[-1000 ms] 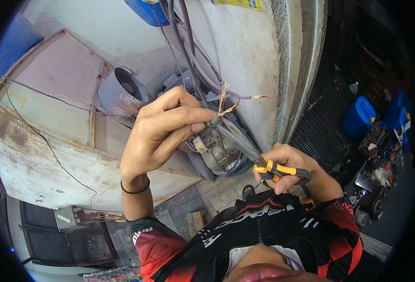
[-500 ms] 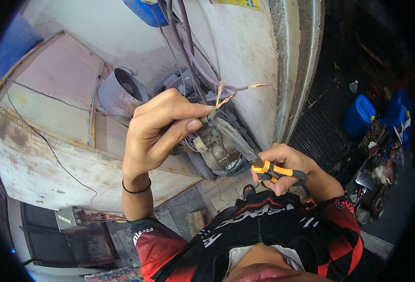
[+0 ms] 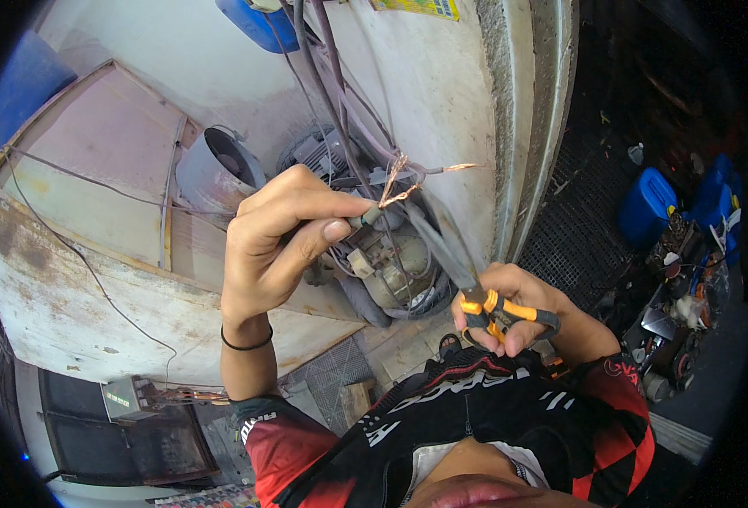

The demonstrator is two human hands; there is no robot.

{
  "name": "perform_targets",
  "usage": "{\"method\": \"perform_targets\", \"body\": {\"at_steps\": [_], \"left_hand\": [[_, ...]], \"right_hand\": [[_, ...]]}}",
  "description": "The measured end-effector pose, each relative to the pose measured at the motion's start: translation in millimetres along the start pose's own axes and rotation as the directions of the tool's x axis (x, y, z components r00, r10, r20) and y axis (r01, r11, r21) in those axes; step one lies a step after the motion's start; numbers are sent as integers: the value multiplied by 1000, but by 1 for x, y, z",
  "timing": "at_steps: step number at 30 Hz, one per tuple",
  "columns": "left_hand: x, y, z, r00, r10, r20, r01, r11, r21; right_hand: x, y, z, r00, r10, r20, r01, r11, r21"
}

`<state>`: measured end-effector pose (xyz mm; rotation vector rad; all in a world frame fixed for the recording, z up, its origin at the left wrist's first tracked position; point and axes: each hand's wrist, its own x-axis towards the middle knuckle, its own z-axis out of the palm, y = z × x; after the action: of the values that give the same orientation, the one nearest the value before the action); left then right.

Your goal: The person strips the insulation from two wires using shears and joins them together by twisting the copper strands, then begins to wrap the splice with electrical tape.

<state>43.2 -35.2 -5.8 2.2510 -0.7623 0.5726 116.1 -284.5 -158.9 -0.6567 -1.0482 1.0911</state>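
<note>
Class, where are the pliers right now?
In the head view, right of centre, the pliers are in the right hand, tips pointing toward the frayed copper strands.

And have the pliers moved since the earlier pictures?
Yes: the pliers have swung their tips rightward, away from the left hand, judged against the finned motor behind.

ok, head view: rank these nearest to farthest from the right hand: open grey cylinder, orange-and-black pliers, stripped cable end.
1. Pliers: in the right hand itself.
2. Stripped cable end: up and left, in the left hand.
3. Grey cylinder: farther left, behind the left hand.
</note>
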Motion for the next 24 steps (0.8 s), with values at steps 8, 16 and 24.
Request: {"method": "perform_targets", "body": {"at_steps": [8,16,24], "left_hand": [[0,2,5,1000,-6,-5,6,1000,-14],[0,-1,4,999,35,-1,-35,999,-1],[0,-4,-4,995,76,60,-77,997,11]], "right_hand": [[8,4,0,999,-7,53,10,999,-44],[9,4,-3,995,1,100,1,1000,-21],[9,4,-5,993,23,118,-21,1000,-21]]}}
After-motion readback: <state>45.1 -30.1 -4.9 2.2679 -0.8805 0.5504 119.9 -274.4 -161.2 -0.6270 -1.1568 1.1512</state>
